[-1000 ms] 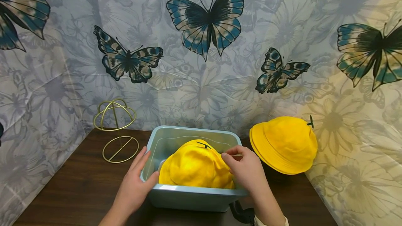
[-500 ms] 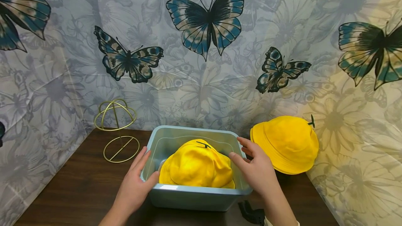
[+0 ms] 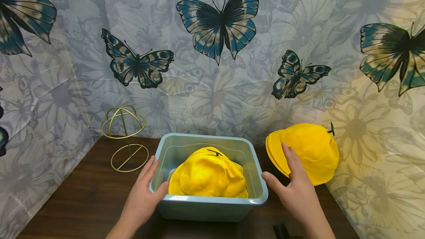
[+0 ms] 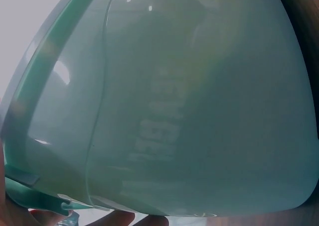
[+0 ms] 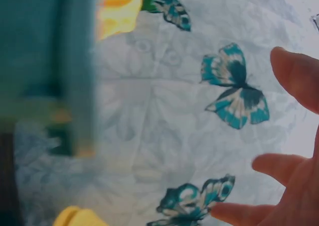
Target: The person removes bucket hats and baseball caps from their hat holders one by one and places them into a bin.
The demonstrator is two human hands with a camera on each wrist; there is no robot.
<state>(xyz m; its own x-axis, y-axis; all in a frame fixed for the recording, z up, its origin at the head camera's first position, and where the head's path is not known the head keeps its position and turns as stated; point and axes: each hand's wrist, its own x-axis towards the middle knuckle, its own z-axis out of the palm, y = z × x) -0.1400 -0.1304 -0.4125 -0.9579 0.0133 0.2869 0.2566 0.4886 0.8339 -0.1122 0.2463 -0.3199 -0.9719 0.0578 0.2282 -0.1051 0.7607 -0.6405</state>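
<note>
A light blue-green plastic bin (image 3: 206,209) stands on the table with a crumpled yellow hat (image 3: 206,174) inside; a small dark green stem tops the hat. My left hand (image 3: 141,191) rests against the bin's left rim, fingers extended. In the left wrist view the bin's outer wall (image 4: 199,111) fills most of the picture, with fingertips (image 4: 117,218) along the bottom. To the right of the bin, my right hand (image 3: 295,191) is spread and holds nothing. It overlaps a second yellow hat (image 3: 308,146) in the head view; whether they touch, I cannot tell. The right wrist view shows spread fingers (image 5: 281,169).
A gold wire hat stand (image 3: 129,158) is at the back left of the dark wooden table (image 3: 83,198). Behind everything hangs a butterfly-print cloth (image 3: 216,95). Near the front edge, below the right hand, lies a dark object (image 3: 282,231), partly cut off.
My right hand has left the hat in the bin, passed over the right rim and moved right, its fingers spreading. The left hand stays at the left rim.
</note>
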